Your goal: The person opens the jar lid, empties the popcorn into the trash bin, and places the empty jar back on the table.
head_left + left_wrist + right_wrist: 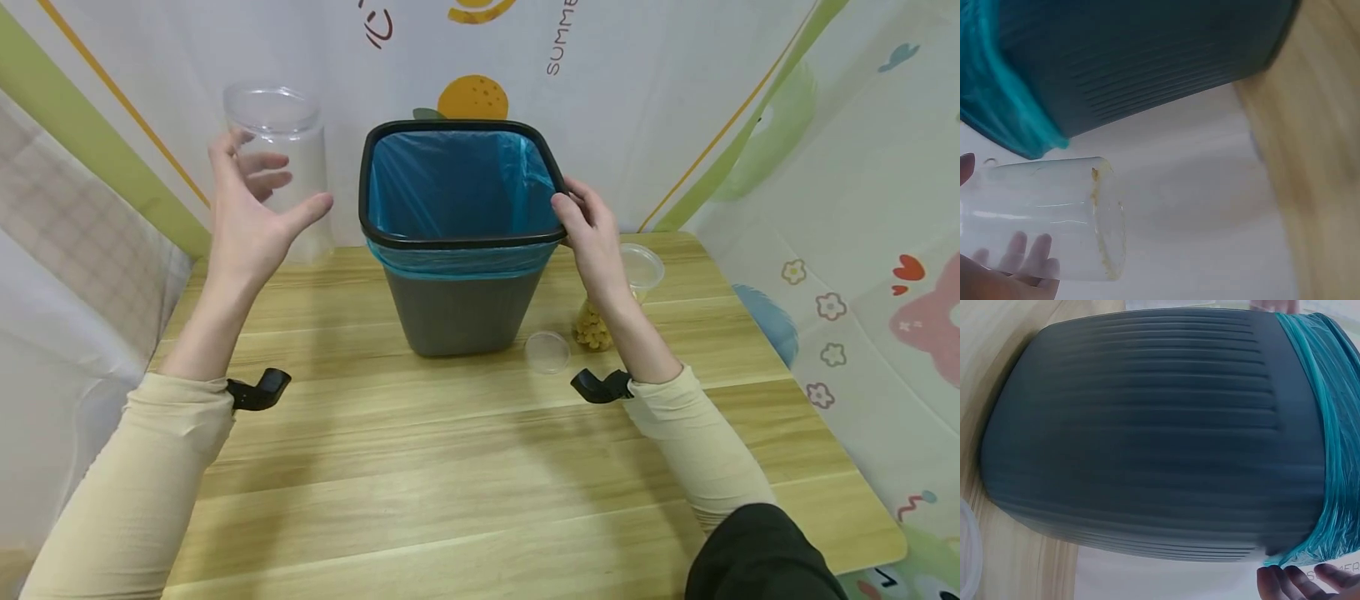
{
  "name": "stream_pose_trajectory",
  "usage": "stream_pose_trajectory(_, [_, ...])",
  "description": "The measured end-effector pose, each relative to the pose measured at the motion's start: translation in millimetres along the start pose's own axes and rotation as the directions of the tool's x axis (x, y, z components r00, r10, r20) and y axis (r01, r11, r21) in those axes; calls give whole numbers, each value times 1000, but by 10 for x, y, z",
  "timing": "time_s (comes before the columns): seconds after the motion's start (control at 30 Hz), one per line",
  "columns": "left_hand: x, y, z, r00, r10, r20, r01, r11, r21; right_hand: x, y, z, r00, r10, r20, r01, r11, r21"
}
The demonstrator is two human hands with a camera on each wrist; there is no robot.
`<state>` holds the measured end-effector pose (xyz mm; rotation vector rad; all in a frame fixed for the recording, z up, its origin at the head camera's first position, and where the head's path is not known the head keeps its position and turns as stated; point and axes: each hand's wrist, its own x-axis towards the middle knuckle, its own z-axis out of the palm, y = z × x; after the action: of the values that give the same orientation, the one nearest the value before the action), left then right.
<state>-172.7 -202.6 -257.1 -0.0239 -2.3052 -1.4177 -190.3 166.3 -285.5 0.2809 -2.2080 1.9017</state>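
Left of the blue-lined dark grey plastic bin [465, 312], a large clear cylindrical jar [309, 158] hangs upright above the pale wooden table [420, 467]. Left hand [252, 229] curves round it, fingers apart, thumb opposite: for a steady hold, I'd say. At the bin's right, right hand [595, 233] pinches the black rim [465, 244] between thumb and fingers, probably bracing it. By the bin's right foot: clear round lid [547, 352].
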Motion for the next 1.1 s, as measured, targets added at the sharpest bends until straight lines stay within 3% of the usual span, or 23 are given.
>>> stream_pose_trajectory(0.4, [-192, -469, 210, 998, -47, 34, 46, 999, 26, 5, 15, 15, 999, -24, -24, 25, 1000, 1])
stream_pose_trajectory(0.63, [-278, -680, 303, 990, -121, 70, 119, 993, 24, 8, 12, 11, 1000, -13, -27, 13, 1000, -13])
stream_pose_trajectory(1.1, [-419, -974, 450, 980, -175, 93, 174, 985, 14, 17, -22, -30, 1000, 2, 10, -2, 998, -57])
